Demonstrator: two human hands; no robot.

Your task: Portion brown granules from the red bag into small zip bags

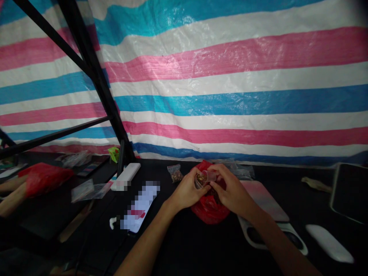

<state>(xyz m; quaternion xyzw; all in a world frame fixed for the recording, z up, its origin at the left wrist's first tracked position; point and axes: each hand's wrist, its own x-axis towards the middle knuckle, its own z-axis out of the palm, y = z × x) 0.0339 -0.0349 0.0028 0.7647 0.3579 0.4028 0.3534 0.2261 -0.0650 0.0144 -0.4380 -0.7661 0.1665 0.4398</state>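
Note:
My left hand (188, 189) and my right hand (230, 189) meet over a red plastic bag (209, 211) on the dark table. The left fingers pinch a small clear plastic packet (199, 180) with brownish bits inside. The right fingers are closed on a small clear cup (210, 175) tilted toward that packet. The two hands touch at the fingertips. A second small clear packet of brown bits (175, 173) lies just left of the hands.
A white weighing scale (266, 205) sits right of the bag. A phone (140, 207), a white bar (125, 176) and empty clear packets (89, 189) lie left. A co-worker's arm beside another red bag (43, 178) is far left. A black frame post (97, 80) stands behind.

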